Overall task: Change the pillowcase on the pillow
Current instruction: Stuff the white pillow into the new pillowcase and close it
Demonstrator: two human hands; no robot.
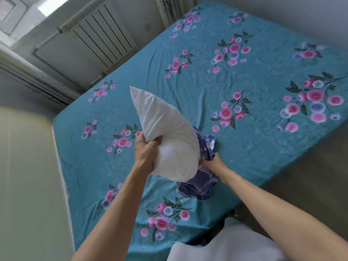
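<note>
The left hand (146, 152) is gripping the bare white pillow (165, 132) above the bed (244, 81); the right hand (211, 162) is clutching the blue pillowcase (199, 183) bunched just below. The pillow's bottom corner is possibly snagging inside, risking a tug-loosened grip.

Bed (244, 147), seen at a slant, covered edge to edge by a teal sheet (203, 102) printed with sprays of pink and lilac flowers and dark leaves. Sheet lightly creased across the middle, drawn flat toward the corners. Near edge partly hidden by something white and blurred (226, 247); cannot tell whether that touches the bed.
</note>
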